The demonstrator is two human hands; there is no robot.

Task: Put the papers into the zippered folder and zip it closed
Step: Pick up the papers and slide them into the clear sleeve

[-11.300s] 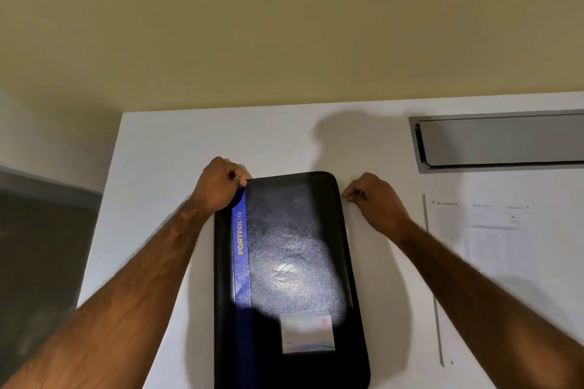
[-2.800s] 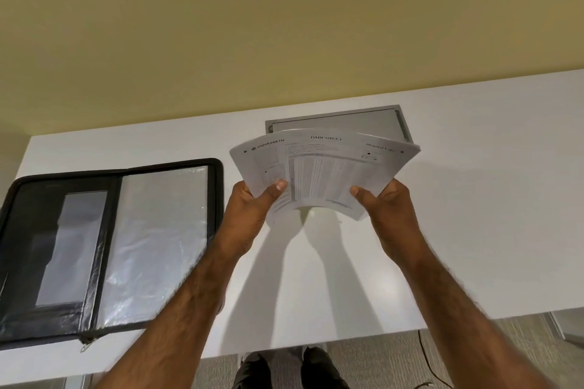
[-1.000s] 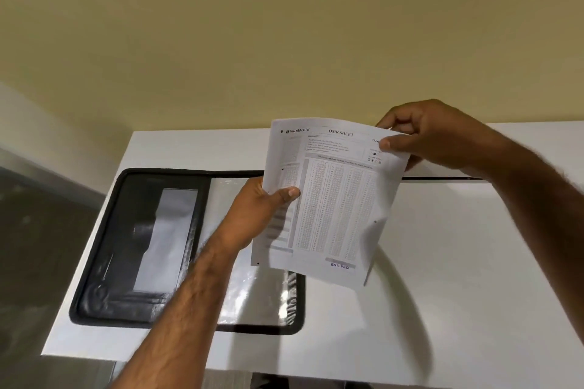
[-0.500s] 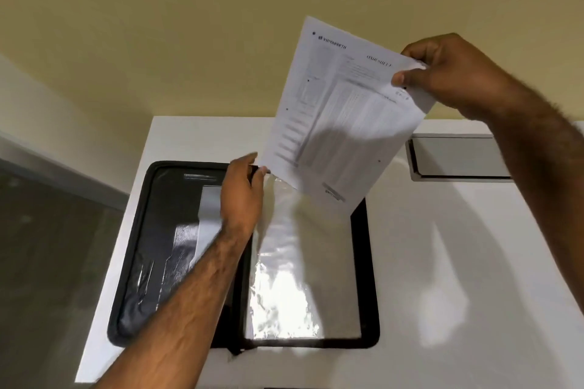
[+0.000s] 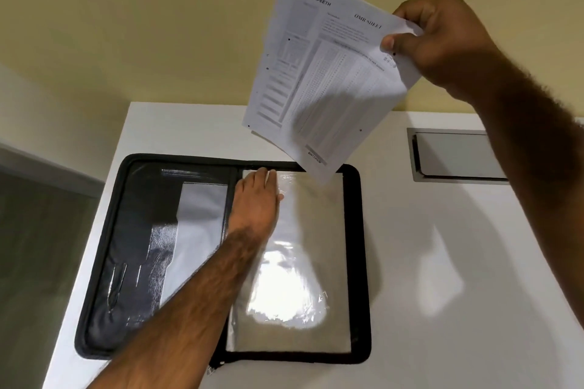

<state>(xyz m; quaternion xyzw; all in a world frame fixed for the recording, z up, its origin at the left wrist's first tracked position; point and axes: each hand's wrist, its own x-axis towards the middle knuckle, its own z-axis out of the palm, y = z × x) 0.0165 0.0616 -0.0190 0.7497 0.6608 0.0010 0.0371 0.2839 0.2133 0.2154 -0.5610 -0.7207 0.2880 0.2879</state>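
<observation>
The black zippered folder (image 5: 363, 262) lies open on the white table (image 5: 458, 278). Its right half holds a clear plastic sleeve (image 5: 303, 249); its left half has dark pockets with a pale insert (image 5: 199, 221). My left hand (image 5: 256, 199) rests on the sleeve's upper left corner, fingertips at its top edge and thumb on the plastic. My right hand (image 5: 442, 38) pinches the top right corner of the printed papers (image 5: 322, 79). They hang tilted in the air, lower corner just over the folder's top edge. The zipper pull (image 5: 211, 369) sticks out at the folder's near edge.
A grey recessed hatch (image 5: 455, 155) sits in the table to the right of the folder. The table's left edge runs close beside the folder, with a dark floor beyond. A yellow wall stands behind the table.
My right hand has lifted the papers a little higher. My left hand let go of the papers a second ago and went down onto the sleeve's top corner.
</observation>
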